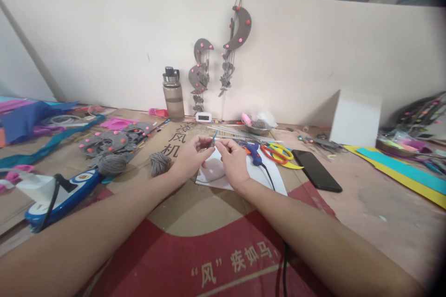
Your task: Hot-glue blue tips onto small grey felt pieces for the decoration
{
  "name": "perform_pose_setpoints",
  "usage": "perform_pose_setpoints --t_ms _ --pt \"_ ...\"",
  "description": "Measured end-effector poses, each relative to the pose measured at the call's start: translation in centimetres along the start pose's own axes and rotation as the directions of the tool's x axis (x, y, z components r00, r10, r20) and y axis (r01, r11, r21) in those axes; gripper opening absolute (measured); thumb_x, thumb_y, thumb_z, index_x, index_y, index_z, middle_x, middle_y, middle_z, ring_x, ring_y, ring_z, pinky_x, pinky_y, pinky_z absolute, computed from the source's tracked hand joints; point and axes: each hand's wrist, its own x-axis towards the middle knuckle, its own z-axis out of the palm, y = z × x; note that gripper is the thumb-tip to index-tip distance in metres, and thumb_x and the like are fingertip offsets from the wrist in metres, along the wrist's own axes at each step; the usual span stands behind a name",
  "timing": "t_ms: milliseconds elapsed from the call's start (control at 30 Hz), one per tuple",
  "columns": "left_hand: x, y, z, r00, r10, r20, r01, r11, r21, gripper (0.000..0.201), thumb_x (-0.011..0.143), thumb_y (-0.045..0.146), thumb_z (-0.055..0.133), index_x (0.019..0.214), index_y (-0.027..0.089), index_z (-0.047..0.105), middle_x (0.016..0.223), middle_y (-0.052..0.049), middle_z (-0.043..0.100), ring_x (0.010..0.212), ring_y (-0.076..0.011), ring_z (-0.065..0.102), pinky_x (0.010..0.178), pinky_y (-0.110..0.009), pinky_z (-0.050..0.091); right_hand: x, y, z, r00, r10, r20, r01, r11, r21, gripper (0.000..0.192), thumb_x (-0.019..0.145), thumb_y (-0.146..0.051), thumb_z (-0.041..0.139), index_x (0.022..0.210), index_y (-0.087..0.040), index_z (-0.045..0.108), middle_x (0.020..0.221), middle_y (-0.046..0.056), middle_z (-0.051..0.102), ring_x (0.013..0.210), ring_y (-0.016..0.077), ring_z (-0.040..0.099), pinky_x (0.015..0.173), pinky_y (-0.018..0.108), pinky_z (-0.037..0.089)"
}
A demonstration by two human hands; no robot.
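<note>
L hand's [199,152] fingers pinched a small blue-tipped item [214,136] over white paper [257,177], mid-counter [369,202] twd back edge, R hand's [231,158] grip couldn't be told; item prob. was WIP, moon hangings [243,30] looked done.

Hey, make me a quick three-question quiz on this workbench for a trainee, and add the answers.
1. Multiple choice: what colour is the glue gun mostly?
A green
B blue
C white

2. True or false: the left hand and right hand are held close together.

3. Fill in: in the picture, the phone lies to the ____ of the glue gun.

Key: 1 B; 2 true; 3 right.
</note>
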Motion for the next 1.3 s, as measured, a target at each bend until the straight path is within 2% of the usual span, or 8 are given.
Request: perform_pose_setpoints --t_ms 167,300,400,467,567,733,1000,1300 --pt "-0.2 0.4 0.2 1.000 -0.007 -0.030 0.007 1.000 -0.005 0.031 0.071 0.036 0.072 0.092 0.016 0.062 0.081 -0.002 0.066 0.051 -0.0091 0.054 0.036 -0.019 0.042 -0.2 -0.1 0.1 0.999 -0.030 0.013 0.030 0.999 -0.026 0.026 0.082 -0.042 0.058 0.090 -0.020 0.068 0.077 0.000 0.062 0.065 0.0133 0.047 0.061 0.026 0.040" --pt "-0.6 1.3 0.4 0.997 -0.036 -0.063 0.034 0.999 -0.039 0.025 0.071 0.035 0.073 0.084 0.017 0.063 0.065 0.002 0.060 0.039 -0.0070 0.048 0.031 -0.018 0.036 -0.4 -0.2 0.1 0.997 -0.076 0.034 0.077 0.997 -0.031 0.024 0.083 -0.041 0.056 0.091 -0.021 0.066 0.076 -0.001 0.059 0.067 0.0135 0.048 0.063 0.026 0.041" --pt "-0.8 1.8 0.5 0.996 -0.051 -0.072 0.047 0.998 -0.050 0.022 0.072 0.034 0.072 0.082 0.017 0.063 0.064 0.003 0.059 0.035 -0.0063 0.046 0.029 -0.019 0.034 -0.5 -0.3 0.1 0.993 -0.111 0.037 0.113 0.993 -0.041 0.021 0.085 -0.040 0.055 0.090 -0.021 0.064 0.074 -0.001 0.057 0.068 0.0137 0.048 0.066 0.026 0.041" --pt "-0.8 1.9 0.7 0.995 -0.072 -0.063 0.066 0.994 -0.092 0.020 0.073 0.033 0.070 0.083 0.016 0.063 0.068 0.002 0.061 0.039 -0.0078 0.052 0.034 -0.020 0.041 -0.6 -0.4 0.1 0.992 -0.122 0.033 0.124 0.991 -0.048 0.020 0.085 -0.038 0.055 0.089 -0.021 0.063 0.074 -0.001 0.056 0.070 0.0139 0.048 0.068 0.027 0.041" --pt "-0.7 1.8 0.9 0.993 -0.116 -0.023 0.107 0.966 -0.237 0.020 0.075 0.029 0.069 0.087 0.015 0.061 0.073 -0.002 0.065 0.058 -0.0133 0.064 0.052 -0.026 0.056 -0.6 -0.4 0.1 0.992 -0.123 0.035 0.124 0.992 -0.030 0.018 0.085 -0.037 0.055 0.089 -0.020 0.062 0.077 -0.001 0.057 0.071 0.0137 0.049 0.069 0.027 0.041" --pt "-0.6 1.6 0.9 0.992 -0.125 0.027 0.126 0.919 -0.375 0.027 0.073 0.029 0.073 0.091 0.013 0.061 0.087 -0.007 0.070 0.079 -0.0167 0.068 0.072 -0.033 0.059 -0.6 -0.3 0.1 0.993 -0.113 0.045 0.113 0.994 -0.010 0.018 0.085 -0.037 0.055 0.089 -0.020 0.061 0.077 -0.002 0.058 0.069 0.0132 0.048 0.068 0.027 0.041" --pt "-0.5 1.8 0.9 0.988 -0.142 -0.066 0.100 0.898 -0.428 0.023 0.067 0.026 0.078 0.079 0.012 0.063 0.078 -0.003 0.067 0.075 -0.0150 0.066 0.080 -0.037 0.057 -0.8 -0.3 0.2 0.987 -0.147 0.070 0.150 0.988 -0.045 0.016 0.085 -0.035 0.056 0.089 -0.020 0.060 0.080 -0.001 0.060 0.072 0.0136 0.050 0.071 0.027 0.042" --pt "-0.2 1.4 0.7 0.987 -0.135 -0.082 0.087 0.896 -0.435 0.018 0.070 0.024 0.074 0.077 0.011 0.064 0.080 -0.005 0.069 0.079 -0.0164 0.067 0.083 -0.039 0.057 -0.7 -0.5 0.2 0.985 -0.171 -0.019 0.170 0.985 -0.020 0.014 0.083 -0.033 0.058 0.089 -0.020 0.055 0.076 -0.003 0.051 0.067 0.0116 0.046 0.066 0.026 0.041"
